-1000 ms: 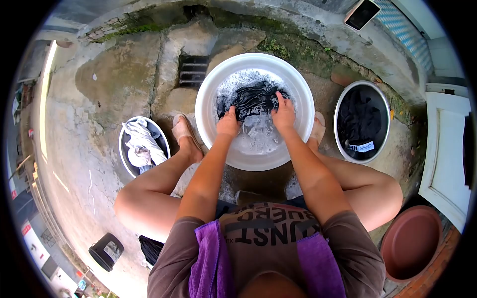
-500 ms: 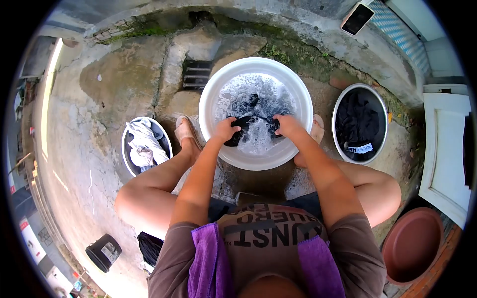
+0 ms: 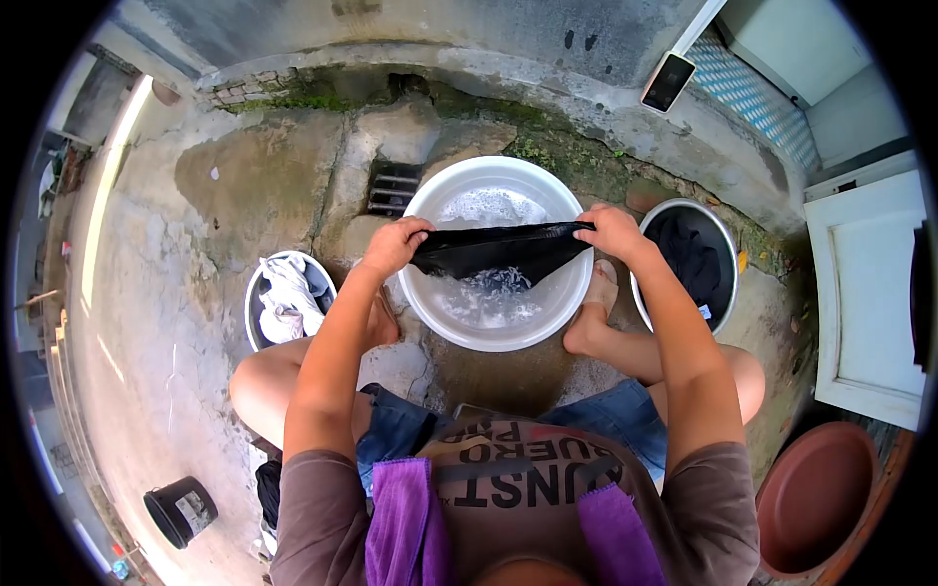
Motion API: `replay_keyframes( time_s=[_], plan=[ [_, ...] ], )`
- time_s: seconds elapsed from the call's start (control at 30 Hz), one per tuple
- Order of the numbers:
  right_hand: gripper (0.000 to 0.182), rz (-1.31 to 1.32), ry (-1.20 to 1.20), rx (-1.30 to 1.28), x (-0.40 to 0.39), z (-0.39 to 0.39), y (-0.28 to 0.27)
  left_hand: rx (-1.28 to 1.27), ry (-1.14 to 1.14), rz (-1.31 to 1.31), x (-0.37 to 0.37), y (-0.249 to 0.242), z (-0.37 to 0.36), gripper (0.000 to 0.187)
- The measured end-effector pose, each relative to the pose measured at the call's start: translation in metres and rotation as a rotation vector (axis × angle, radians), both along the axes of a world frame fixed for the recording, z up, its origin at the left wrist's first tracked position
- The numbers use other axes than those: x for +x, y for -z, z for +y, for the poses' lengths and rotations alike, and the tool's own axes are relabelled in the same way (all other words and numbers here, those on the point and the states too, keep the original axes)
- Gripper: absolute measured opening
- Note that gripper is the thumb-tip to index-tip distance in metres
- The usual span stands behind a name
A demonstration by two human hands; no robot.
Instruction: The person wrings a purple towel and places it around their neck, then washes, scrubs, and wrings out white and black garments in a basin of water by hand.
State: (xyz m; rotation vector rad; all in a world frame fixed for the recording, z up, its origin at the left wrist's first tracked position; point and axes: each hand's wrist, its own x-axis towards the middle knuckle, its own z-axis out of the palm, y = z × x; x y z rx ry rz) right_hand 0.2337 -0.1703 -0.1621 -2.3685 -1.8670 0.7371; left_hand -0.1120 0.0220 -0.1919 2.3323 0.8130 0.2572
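A wet black garment (image 3: 498,251) is stretched taut between my two hands, above a large white basin (image 3: 430,317). My left hand (image 3: 394,245) has its fingers closed round one upper corner, over the basin's left rim. At the other corner my right hand (image 3: 611,232) grips the cloth, over the right rim. The garment's lower edge hangs down in a curve toward the foamy water (image 3: 493,207). Its exact kind cannot be made out.
A metal bowl with white clothes (image 3: 291,298) stands left, another with dark clothes (image 3: 689,256) right. A floor drain (image 3: 394,188) lies behind. A black bucket (image 3: 181,512) sits lower left, a brown tub (image 3: 819,498) lower right. A purple towel (image 3: 408,523) hangs over my shoulders.
Both hands have lifted the black garment up out of the soapy water. They have moved apart, pulling it from bunched to stretched flat.
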Motion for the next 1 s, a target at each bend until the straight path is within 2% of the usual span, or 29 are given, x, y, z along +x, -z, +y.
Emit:
replay_keyframes(
  time_s=[0.07, 0.1, 0.17, 0.2, 0.23, 0.3, 0.33, 0.37, 0.43, 0.47, 0.5, 0.57, 0.6, 0.63, 0.67, 0.7, 0.77, 0.8, 0.83, 0.87, 0.9, 0.93, 0.97, 1.0],
  plan=[
    [0.031, -0.077, 0.007, -0.022, -0.004, 0.001, -0.024, 0.025, 0.124, 0.169, 0.001, -0.034, -0.006, 0.025],
    [0.031, -0.087, 0.007, -0.010, -0.002, 0.001, -0.030, 0.037, 0.122, 0.160, 0.001, -0.047, -0.008, 0.025],
    [0.031, -0.084, -0.005, 0.109, 0.001, 0.001, -0.037, 0.252, 0.252, 0.265, 0.000, -0.065, -0.013, 0.027],
    [0.030, -0.096, -0.057, 0.279, 0.005, 0.000, -0.032, 0.251, 0.252, 0.299, 0.001, -0.069, -0.014, 0.028],
    [0.030, -0.098, -0.060, 0.283, 0.008, 0.002, -0.025, 0.255, 0.247, 0.298, 0.002, -0.069, -0.014, 0.028],
    [0.029, 0.068, 0.009, 0.450, 0.012, 0.009, -0.020, 0.318, 0.018, 0.288, 0.008, -0.065, -0.013, 0.031],
    [0.028, 0.235, 0.079, 0.399, 0.010, 0.011, -0.021, 0.175, -0.108, 0.218, 0.010, -0.064, -0.014, 0.031],
    [0.028, 0.231, 0.079, 0.404, 0.005, 0.013, -0.020, 0.179, -0.108, 0.214, 0.011, -0.058, -0.010, 0.031],
    [0.030, 0.486, 0.337, 0.365, -0.018, 0.020, -0.021, -0.118, -0.200, -0.233, 0.015, -0.041, -0.004, 0.027],
    [0.033, 0.561, 0.352, 0.363, -0.026, 0.026, -0.012, -0.153, -0.295, -0.360, 0.021, -0.032, -0.007, 0.027],
    [0.035, 0.783, 0.421, 0.315, -0.036, 0.033, -0.005, -0.154, -0.295, -0.360, 0.028, -0.037, -0.015, 0.027],
    [0.040, 1.127, 0.573, 0.275, -0.074, 0.038, -0.018, -0.889, -0.465, -0.619, 0.043, -0.053, -0.034, 0.030],
    [0.040, 1.341, 0.617, 0.224, -0.088, 0.042, -0.017, -0.857, -0.435, -0.619, 0.051, -0.048, -0.041, 0.031],
    [0.043, 1.562, 0.677, 0.151, -0.101, 0.045, -0.025, -0.548, -0.412, -0.593, 0.063, -0.048, -0.051, 0.029],
    [0.043, 1.710, 0.619, 0.157, -0.113, 0.046, -0.025, -0.141, -0.319, -0.506, 0.068, -0.049, -0.066, 0.027],
    [0.043, 1.855, 0.558, 0.162, -0.122, 0.045, -0.023, -0.045, -0.263, -0.497, 0.077, -0.053, -0.084, 0.028],
    [0.046, 1.816, 0.675, 0.269, -0.132, 0.040, -0.002, -0.040, -0.071, -0.391, 0.087, -0.054, -0.111, 0.036],
    [0.046, 1.688, 0.807, 0.336, -0.134, 0.037, 0.018, -0.017, 0.012, -0.261, 0.088, -0.032, -0.122, 0.039],
    [0.051, 1.584, 1.007, 0.287, -0.136, 0.029, 0.018, 0.009, 0.094, -0.134, 0.087, 0.000, -0.128, 0.042],
    [0.053, 1.561, 1.041, 0.237, -0.127, 0.020, 0.070, 0.004, 0.095, -0.134, 0.084, 0.027, -0.127, 0.042],
    [0.055, 1.537, 1.080, 0.185, -0.117, 0.011, 0.127, -0.144, 0.138, 0.006, 0.077, 0.054, -0.124, 0.045],
    [0.055, 1.533, 1.095, 0.176, -0.117, 0.006, 0.140, -0.295, 0.183, 0.149, 0.070, 0.070, -0.122, 0.049],
    [0.057, 1.331, 1.170, 0.092, -0.117, 0.000, 0.150, -0.313, 0.187, 0.154, 0.063, 0.075, -0.123, 0.049],
    [0.059, 1.129, 1.229, 0.003, -0.119, -0.005, 0.159, -0.085, 0.091, 0.203, 0.055, 0.079, -0.125, 0.050]
  ],
)
